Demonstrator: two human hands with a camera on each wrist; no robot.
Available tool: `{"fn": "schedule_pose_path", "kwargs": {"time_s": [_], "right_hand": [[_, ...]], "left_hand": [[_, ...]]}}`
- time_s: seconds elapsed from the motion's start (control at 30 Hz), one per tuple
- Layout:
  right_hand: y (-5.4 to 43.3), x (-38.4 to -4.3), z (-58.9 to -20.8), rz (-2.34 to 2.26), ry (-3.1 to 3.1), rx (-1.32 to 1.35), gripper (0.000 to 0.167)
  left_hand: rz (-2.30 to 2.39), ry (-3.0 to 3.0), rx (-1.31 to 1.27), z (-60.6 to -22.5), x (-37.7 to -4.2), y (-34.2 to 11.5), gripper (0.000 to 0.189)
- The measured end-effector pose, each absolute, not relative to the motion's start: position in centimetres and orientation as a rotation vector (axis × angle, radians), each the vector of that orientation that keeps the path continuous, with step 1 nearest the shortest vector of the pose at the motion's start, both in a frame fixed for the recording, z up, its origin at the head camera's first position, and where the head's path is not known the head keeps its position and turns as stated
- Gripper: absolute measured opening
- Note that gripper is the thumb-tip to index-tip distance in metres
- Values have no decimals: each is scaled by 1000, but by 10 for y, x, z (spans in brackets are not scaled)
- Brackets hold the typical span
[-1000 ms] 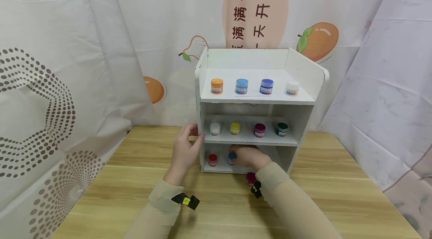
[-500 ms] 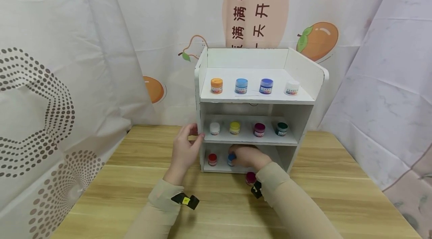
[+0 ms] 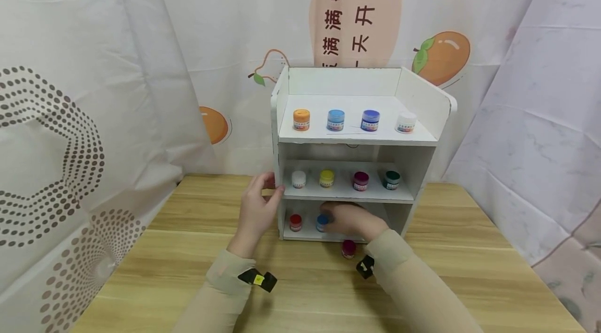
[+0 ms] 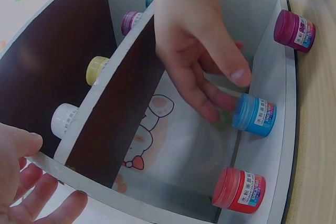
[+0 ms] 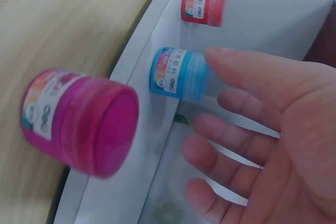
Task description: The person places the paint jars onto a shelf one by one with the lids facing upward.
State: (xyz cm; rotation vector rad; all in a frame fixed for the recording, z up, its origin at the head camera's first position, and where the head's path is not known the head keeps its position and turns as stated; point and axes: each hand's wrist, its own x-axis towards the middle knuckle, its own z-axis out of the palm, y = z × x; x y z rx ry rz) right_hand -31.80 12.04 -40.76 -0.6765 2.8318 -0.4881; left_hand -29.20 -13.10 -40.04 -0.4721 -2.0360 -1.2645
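My right hand (image 3: 349, 218) is inside the bottom tier of the white shelf (image 3: 347, 142). Its fingers are spread apart beside a blue paint jar (image 5: 178, 74); the thumb tip overlaps the lid in the right wrist view. That jar stands upright on the bottom board, to the right of a red paint jar (image 4: 239, 190). A magenta paint jar (image 3: 348, 249) is on the table just in front of the shelf. My left hand (image 3: 255, 213) touches the front edge of the shelf's left side panel, thumb at the edge, fingers loosely extended on the outer side.
Orange (image 3: 301, 120), light blue (image 3: 335, 120), dark blue (image 3: 370, 120) and white (image 3: 406, 122) jars line the top tier. White, yellow (image 3: 326, 178), purple (image 3: 361, 181) and dark green (image 3: 392, 180) jars line the middle one. A printed curtain (image 3: 235, 61) hangs behind the wooden table (image 3: 197, 228).
My right hand has let go of the blue jar and drawn slightly to the right, and its wrist has moved off the magenta jar. The left hand has stayed in place.
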Motion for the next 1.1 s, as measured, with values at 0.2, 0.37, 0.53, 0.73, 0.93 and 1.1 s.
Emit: {"fn": "schedule_pose_path", "kwargs": {"time_s": [0.2, 0.37, 0.53, 0.73, 0.93, 1.1], "right_hand": [[133, -307, -401, -488, 2874, -753, 51], [144, -298, -397, -482, 2917, -812, 52], [154, -284, -388, -510, 2948, -858, 51], [165, -269, -379, -607, 2926, -854, 54], [172, -256, -371, -656, 2944, -841, 51], [176, -246, -369, -699, 2964, -759, 51]], "left_hand": [[-1274, -2036, -470, -400, -291, -131, 29], [-1270, -2039, -473, -401, -292, -131, 28], [-1265, -2036, -474, -401, -293, -131, 28], [-1268, -2041, -473, -401, -292, -131, 28], [-1271, -2043, -462, -400, -292, -132, 28], [-1270, -2047, -464, -400, -292, -132, 29]]}}
